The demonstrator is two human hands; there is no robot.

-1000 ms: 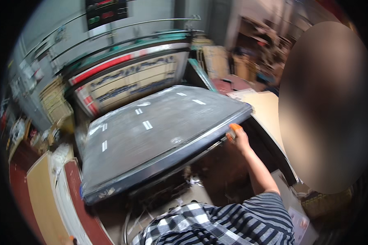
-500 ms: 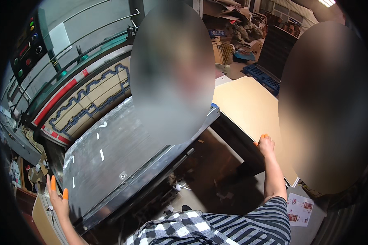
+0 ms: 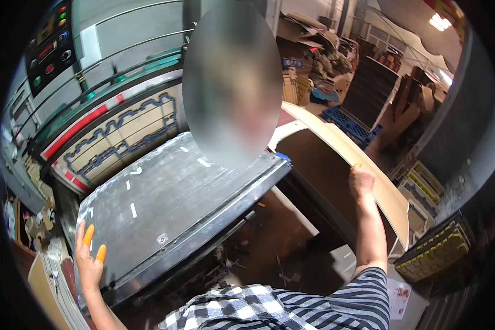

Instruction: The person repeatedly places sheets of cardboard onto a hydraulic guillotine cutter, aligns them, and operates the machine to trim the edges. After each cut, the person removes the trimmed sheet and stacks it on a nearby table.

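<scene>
My right hand (image 3: 363, 186) is closed on the edge of a large tan cardboard sheet (image 3: 338, 135), which is raised and bowed over a shaded brown surface (image 3: 316, 165). An orange finger cover shows at its fingertips. My left hand (image 3: 89, 263) holds nothing, its fingers spread and two of them in orange covers. It is at the left end of a flat grey metal bed (image 3: 165, 198) marked with short white strips; whether it touches the bed I cannot tell. Behind the bed, a die board (image 3: 124, 132) with dark blue zigzag outlines is mounted on the machine's upright plate.
A control panel (image 3: 50, 52) with coloured buttons is at upper left. Beyond the bed there is a blurred figure (image 3: 231, 82). Blue pallets (image 3: 349, 126) and a dark stack (image 3: 371, 82) are at the back right. Cardboard boards (image 3: 52, 291) stand at lower left.
My right hand has raised the cardboard sheet's edge, exposing the shaded brown surface below. The view has shifted, and a second blurred shape at the right is gone. My left hand stays open.
</scene>
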